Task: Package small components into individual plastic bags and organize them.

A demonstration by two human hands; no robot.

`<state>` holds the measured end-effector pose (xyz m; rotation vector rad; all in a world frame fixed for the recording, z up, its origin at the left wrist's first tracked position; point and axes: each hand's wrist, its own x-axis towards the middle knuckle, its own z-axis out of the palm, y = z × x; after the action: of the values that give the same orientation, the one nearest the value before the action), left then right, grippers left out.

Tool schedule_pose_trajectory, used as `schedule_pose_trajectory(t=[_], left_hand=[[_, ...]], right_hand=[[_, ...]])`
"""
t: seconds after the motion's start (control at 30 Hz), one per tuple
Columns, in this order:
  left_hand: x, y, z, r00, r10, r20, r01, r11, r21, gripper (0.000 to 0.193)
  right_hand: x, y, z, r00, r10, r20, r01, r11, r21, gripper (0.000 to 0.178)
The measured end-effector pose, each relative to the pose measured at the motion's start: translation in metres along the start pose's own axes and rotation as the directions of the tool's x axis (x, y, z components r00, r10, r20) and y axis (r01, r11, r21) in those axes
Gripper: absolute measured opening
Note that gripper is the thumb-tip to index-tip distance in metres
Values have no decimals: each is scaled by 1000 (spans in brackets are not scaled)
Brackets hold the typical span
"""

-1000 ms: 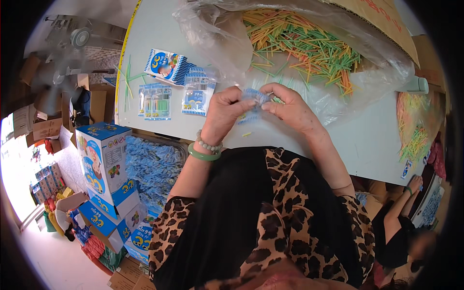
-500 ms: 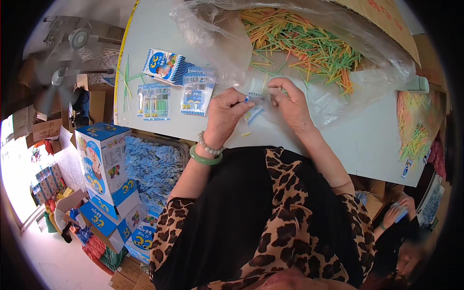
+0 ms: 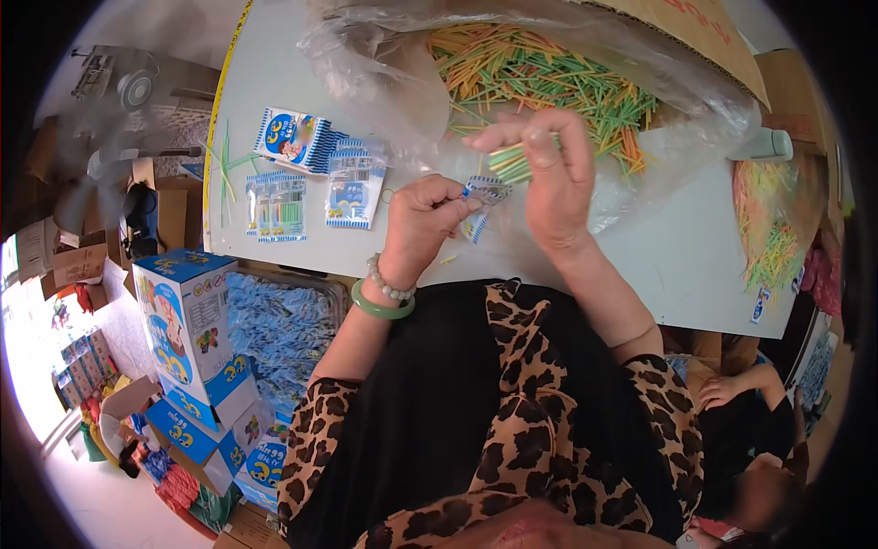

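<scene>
My left hand pinches a small clear packet with blue-striped ends. To its right, my raised right hand holds a small bundle of thin green and yellowish sticks between thumb and fingers, just above the packet's upper end. Beyond it a big heap of green, orange and yellow sticks lies in a clear plastic bag. Left of my left hand lie a white and blue printed packet, a flat clear packet and a packet with sticks inside.
A cardboard box flap leans over the bag at the far right. Blue and white cartons and a tub of blue packets stand beside the table's near left edge. Another bag of sticks lies right; a co-worker sits nearby.
My right hand has risen and turned, and a bundle of sticks now shows in its fingers. My left hand keeps its hold on the packet. The view has shifted slightly.
</scene>
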<state>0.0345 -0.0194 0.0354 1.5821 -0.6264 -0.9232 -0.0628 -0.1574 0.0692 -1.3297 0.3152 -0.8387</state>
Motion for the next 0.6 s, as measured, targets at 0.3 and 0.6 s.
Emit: schedule_pose_trajectory(t=[0.3,0.6], left_hand=[[0,5,2,973,-165,162,209,926,-314,8],[4,-13,6,990,79,117,-41,954,-298,10]], right_hand=[[-20,17,-6,998,27,57,-15,979,-201,19],[-20,10,-18,865,417,278,-385,908,-162,18]])
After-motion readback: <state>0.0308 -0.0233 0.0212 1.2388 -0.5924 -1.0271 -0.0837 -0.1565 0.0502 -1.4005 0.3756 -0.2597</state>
